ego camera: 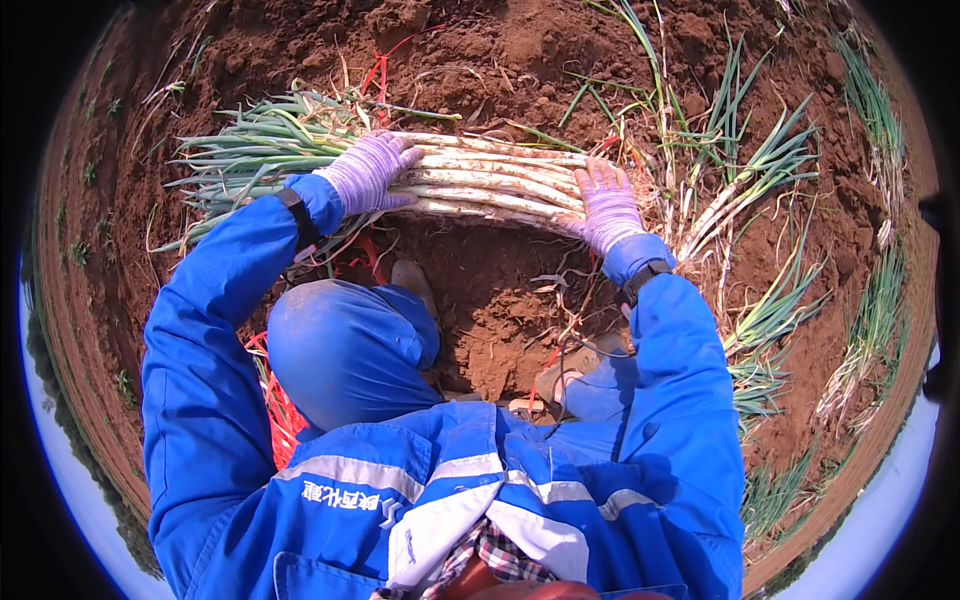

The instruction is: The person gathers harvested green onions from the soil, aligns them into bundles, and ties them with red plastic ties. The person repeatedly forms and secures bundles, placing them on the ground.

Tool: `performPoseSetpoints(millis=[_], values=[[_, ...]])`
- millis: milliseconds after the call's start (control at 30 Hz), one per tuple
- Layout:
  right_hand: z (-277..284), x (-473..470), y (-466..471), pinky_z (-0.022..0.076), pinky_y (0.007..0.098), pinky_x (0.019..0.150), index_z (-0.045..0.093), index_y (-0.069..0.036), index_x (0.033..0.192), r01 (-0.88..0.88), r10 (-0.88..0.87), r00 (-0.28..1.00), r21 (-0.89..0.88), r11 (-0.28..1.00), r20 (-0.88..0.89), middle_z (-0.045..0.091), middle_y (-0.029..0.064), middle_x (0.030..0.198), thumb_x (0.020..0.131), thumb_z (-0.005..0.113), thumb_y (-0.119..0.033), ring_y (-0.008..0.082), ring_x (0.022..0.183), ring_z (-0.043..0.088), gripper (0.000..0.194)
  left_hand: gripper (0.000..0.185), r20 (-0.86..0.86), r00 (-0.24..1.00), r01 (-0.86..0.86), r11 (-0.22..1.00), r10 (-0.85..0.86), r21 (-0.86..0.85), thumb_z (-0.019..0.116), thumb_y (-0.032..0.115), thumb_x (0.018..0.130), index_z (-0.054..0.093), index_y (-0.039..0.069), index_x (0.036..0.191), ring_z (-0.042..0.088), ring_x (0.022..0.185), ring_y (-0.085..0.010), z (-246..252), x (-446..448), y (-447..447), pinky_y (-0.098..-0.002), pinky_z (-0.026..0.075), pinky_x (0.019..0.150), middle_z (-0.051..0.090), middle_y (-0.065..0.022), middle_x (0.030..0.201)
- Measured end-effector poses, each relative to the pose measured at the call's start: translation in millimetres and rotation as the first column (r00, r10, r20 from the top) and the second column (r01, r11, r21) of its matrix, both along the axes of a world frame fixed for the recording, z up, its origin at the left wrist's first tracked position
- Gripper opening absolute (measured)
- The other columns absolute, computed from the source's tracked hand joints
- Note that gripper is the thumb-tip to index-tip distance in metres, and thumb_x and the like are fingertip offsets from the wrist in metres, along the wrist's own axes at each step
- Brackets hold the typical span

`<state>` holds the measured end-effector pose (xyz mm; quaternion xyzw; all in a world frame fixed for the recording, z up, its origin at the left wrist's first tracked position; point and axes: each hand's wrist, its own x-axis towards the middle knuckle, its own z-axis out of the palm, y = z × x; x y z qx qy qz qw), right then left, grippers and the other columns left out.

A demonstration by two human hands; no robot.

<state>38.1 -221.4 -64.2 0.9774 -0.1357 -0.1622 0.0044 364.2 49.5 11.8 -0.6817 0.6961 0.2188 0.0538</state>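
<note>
A bundle of long green onions (495,174) lies crosswise on the soil before me, white stalks in the middle and green leaves (255,150) at the left. My left hand (369,172), in a purple-white knit glove, rests spread on the stalks where the leaves begin. At the root end, my gloved right hand (609,201) lies flat over the stalks with its fingers apart. Neither hand is closed around the bundle. Red plastic twine (382,75) sticks up behind the left end, and more red strands show under it. The underside of the bundle is hidden.
Loose green onions (720,202) lie on the right, with further piles (862,345) along a row beyond. A heap of red twine (281,420) sits beside my bent knee (337,352). Clods of reddish-brown soil (510,45) cover the ground. My shoe (414,285) is near the bundle.
</note>
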Motion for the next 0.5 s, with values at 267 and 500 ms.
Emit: performPoseSetpoints(millis=[267, 500], values=[[2.5, 0.2, 1.9, 0.0161, 0.0502, 0.126, 0.046, -0.005, 0.151, 0.006, -0.010, 0.999, 0.065, 0.998, 0.051, 0.039, 0.0199, 0.160, 0.084, 0.062, -0.076, 0.0349, 0.151, 0.032, 0.099, 0.086, 0.158, 0.956, -0.254, 0.967, 0.246, 0.032, 0.064, 0.061, 0.089, 0.051, -0.002, 0.145, 0.054, 0.127, -0.0435, 12.4, 30.1, 63.0, -0.0496, 0.040, 0.111, 0.057, -0.0271, 0.136], [5.8, 7.1, 10.6, 0.0126, 0.0514, 0.126, 0.042, -0.007, 0.155, 0.100, -0.098, 0.993, 0.023, 0.995, -0.073, 0.037, 0.0161, 0.163, 0.086, 0.055, -0.079, 0.0330, 0.153, 0.030, 0.101, 0.080, 0.114, 0.921, -0.340, 0.910, 0.374, -0.239, 0.073, 0.044, 0.080, 0.050, 0.002, 0.144, 0.046, 0.131, -0.0432, -52.2, 26.0, 77.5, -0.0532, 0.033, 0.116, 0.053, -0.0230, 0.139]])
